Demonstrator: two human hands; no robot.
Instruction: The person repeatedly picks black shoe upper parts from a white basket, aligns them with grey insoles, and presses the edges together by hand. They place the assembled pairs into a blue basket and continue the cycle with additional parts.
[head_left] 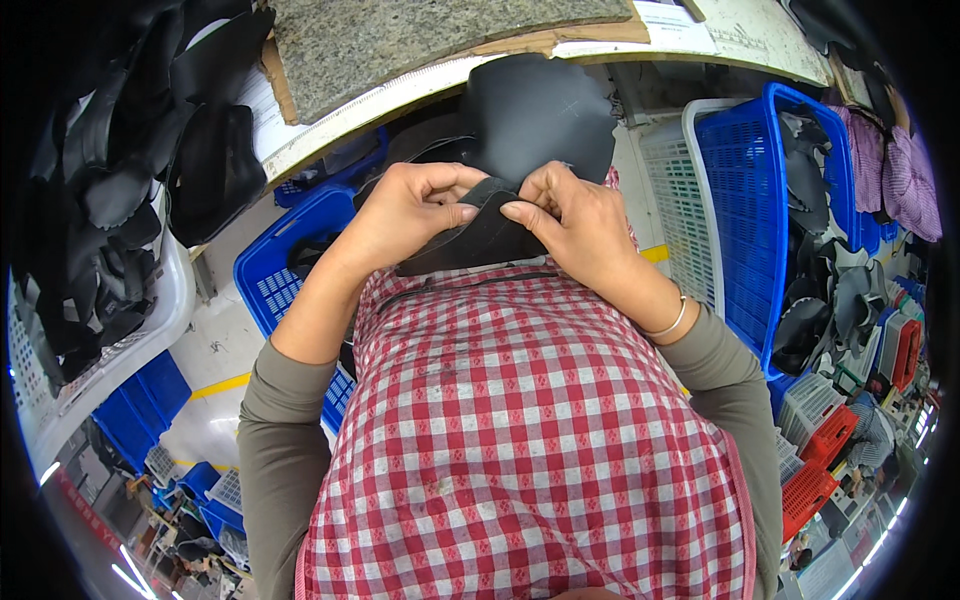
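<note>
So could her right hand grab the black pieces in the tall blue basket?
Probably not yet. The right hand is pinching the black piece together with the left hand. The blue basket stands open at that side with nothing between, so it would need to let go first.

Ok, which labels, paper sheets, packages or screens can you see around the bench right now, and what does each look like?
Paper sheet: white, printed, flat on the bench top at the upper edge, right of the grey stone slab.
Cardboard sheet: brown, flat under the slab, its edge showing.
No screens or signs show clearly.
Both hands, left hand and right hand, pinch a black leather piece that carries no label.
</note>
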